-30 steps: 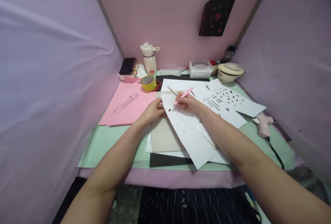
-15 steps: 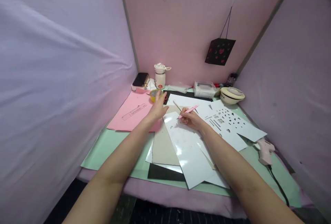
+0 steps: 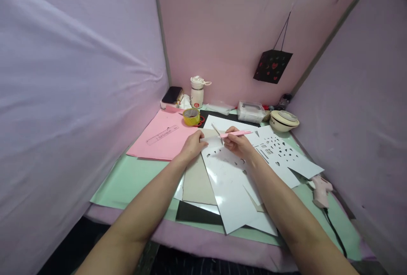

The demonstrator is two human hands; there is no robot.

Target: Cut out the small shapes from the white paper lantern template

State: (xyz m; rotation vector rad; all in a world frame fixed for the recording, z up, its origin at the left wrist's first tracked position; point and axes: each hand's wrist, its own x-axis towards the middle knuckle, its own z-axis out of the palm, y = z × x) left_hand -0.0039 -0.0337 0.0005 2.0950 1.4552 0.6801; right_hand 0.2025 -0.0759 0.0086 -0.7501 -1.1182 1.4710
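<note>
My right hand [image 3: 235, 143] is closed round a slim pink craft knife [image 3: 243, 133], its tip pointing left over the top of a white sheet [image 3: 233, 198]. Small cut-out holes run across the upper part of that sheet. At the sheet's upper left edge rests my left hand [image 3: 192, 144], fingers curled, the thumb on the paper. Under the sheet lies a beige cardboard [image 3: 199, 181]. A thin pale stick-like piece [image 3: 216, 129] lies between the two hands.
Left lies pink paper [image 3: 159, 139] with a clear ruler [image 3: 162, 135]; behind it stand yellow tape [image 3: 191, 117] and a white bottle [image 3: 197, 93]. On the right are a cut-out sheet [image 3: 280, 148], a lidded bowl [image 3: 282, 121] and a pink glue gun [image 3: 321, 192] with its cord.
My left hand has come down from in front of the yellow tape onto the white sheet's edge. The craft knife has tilted flatter in my right hand, and the view has shifted slightly.
</note>
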